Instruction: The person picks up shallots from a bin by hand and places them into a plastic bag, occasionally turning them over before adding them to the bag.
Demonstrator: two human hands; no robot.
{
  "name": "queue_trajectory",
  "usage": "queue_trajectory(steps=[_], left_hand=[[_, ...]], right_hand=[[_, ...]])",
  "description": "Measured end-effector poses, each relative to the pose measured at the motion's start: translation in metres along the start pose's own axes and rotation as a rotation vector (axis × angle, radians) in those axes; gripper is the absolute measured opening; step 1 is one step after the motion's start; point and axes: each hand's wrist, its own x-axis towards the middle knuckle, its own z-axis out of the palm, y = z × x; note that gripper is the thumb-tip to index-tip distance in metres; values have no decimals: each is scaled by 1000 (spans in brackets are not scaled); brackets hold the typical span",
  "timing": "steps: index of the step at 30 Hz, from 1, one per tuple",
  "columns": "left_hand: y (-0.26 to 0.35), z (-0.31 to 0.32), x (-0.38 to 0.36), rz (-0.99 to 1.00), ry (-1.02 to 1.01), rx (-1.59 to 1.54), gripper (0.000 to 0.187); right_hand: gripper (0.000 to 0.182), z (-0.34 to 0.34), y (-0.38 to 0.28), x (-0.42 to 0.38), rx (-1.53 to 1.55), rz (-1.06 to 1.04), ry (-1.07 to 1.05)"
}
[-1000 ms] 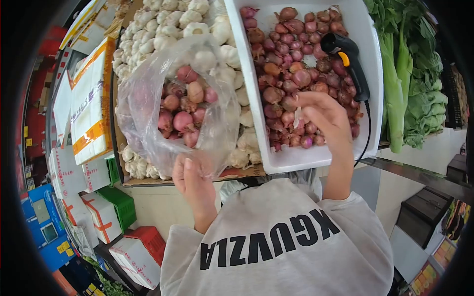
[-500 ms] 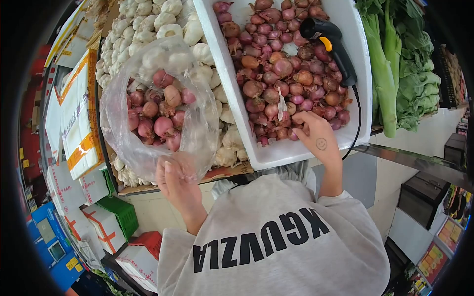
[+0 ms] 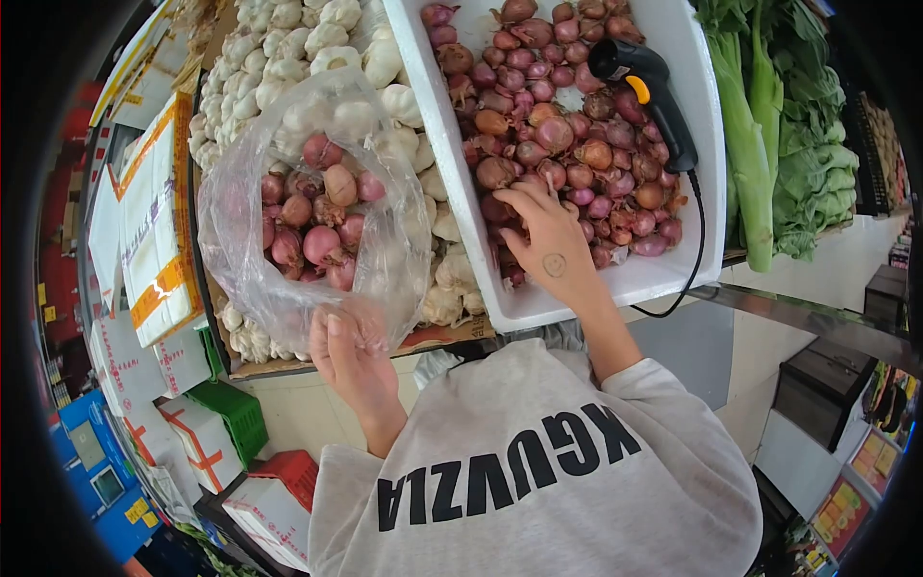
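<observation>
My left hand (image 3: 358, 363) is closed on the near rim of a clear plastic bag (image 3: 402, 252). The bag's mouth gapes upward, and several red onions (image 3: 322, 244) lie inside it. Over the white foam box (image 3: 543, 313), my right hand (image 3: 550, 242) reaches down among small loose red onions (image 3: 594, 178). Its fingers are bent and spread, with the thumb apart from them. They touch the onions near the box's left wall, and the fingertips are partly hidden. A small drawn smiley marks the back of that hand.
A black handheld scanner (image 3: 663, 108) with a cable rests on the onions. Garlic bulbs (image 3: 252, 72) fill the tray under and behind the bag. Leafy green vegetables (image 3: 812, 163) lie right of the box. A taped white box (image 3: 154, 226) stands at the left.
My right hand has moved left and slightly away from me across the onions, toward the box's left wall. My left hand still holds the bag, nearly in place.
</observation>
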Motion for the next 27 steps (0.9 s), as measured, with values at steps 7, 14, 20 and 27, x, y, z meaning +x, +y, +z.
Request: queue_trajectory(steps=[7,14,20,27], left_hand=[[4,0,-3,-27,47,-11,25],[2,-1,-5,-37,79,-34,18],[0,-4,-2,-12,43,8,28],[2,-1,-4,-40,82,21,25]], right_hand=[[34,-18,-1,-4,-83,124,-7],[31,-48,11,-7,-71,271,120],[21,-51,13,-13,26,351,101],[16,-75,31,-14,59,440,219]])
